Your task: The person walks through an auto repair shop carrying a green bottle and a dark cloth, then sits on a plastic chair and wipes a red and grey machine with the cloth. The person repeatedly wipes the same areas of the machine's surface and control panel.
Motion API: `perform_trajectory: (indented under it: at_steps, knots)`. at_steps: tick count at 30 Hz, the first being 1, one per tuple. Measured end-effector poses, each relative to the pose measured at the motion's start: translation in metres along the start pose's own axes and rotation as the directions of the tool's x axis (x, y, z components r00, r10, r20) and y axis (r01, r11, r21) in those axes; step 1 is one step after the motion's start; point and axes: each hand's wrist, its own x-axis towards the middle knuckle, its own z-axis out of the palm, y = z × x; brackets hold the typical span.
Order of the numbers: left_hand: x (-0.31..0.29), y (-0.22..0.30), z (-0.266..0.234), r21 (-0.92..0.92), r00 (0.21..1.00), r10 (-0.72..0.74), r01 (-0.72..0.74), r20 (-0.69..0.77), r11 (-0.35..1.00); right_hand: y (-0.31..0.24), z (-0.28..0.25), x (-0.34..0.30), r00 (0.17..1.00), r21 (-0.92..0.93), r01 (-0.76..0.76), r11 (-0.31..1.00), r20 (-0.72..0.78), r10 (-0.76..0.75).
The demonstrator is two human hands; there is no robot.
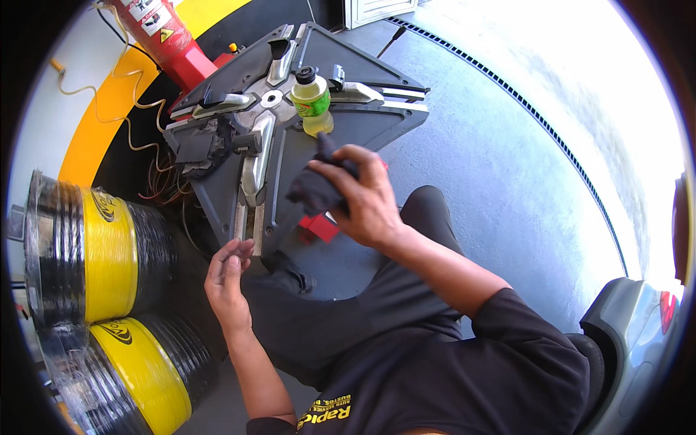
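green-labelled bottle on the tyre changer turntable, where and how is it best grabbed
Probably around the green-labelled middle of the bottle, below its black cap, coming from the near right. It stands upright, so a hand can wrap its rounded body; flat turntable lies on that side, metal clamps to its left and far right. The right hand would need to release its dark cloth.

The cloth [317,187] is matt and creased. The bottle [312,116] looks like clear, smooth plastic, its label [312,107] glossy. At far left, the post [183,64] shines like painted metal. The table [355,61] is matt, its 4 clamps [254,174] shiny metal. At left, glossy film [111,250] wraps 2 ribbed stacks [148,377]. The floor [464,156] looks smooth and painted.
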Motion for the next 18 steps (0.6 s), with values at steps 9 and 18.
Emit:
perform_trajectory:
  at_steps: [9, 18]
  knots:
    - [0.005, 0.011, 0.035, 0.117, 0.985, 0.095, -0.112, 0.144, 0.987, 0.036, 0.055, -0.005, 0.943, -0.081, 0.021, 0.996, 0.332, 0.007]
    - [0.025, 0.030, 0.057, 0.167, 0.990, 0.099, -0.115, 0.101, 0.979, 0.064, 0.037, -0.003, 0.952, -0.001, 0.037, 0.999, 0.305, -0.035]
